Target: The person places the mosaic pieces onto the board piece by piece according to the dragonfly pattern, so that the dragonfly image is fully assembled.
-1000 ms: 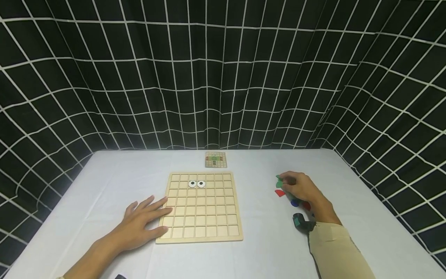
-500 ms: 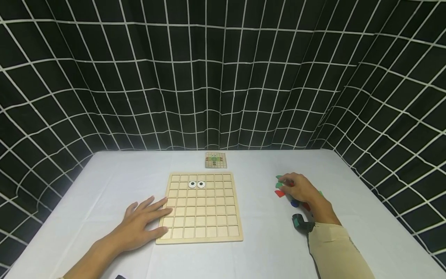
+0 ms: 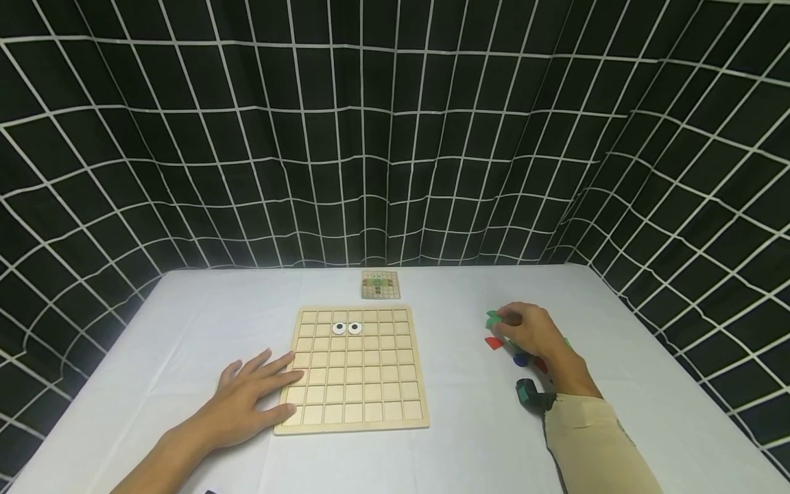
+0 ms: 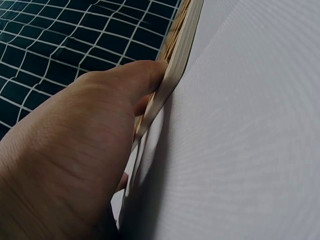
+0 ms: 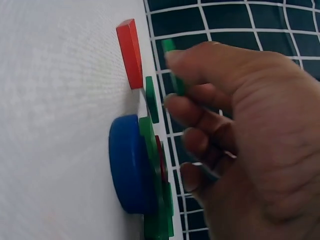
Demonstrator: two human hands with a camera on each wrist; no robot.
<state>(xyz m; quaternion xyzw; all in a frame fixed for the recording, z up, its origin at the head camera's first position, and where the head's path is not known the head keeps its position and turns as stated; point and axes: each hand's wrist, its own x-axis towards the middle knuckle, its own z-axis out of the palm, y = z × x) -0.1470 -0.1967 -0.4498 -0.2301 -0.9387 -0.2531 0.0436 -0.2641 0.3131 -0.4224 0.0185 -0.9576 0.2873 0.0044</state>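
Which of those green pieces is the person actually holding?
The green piece pinched by the right hand; the other visible green pieces lie unheld on the table.

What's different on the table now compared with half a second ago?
The right hand now pinches a green piece and has lifted it from the table. The left hand still rests at the wooden board's edge; the eye pieces stayed put.
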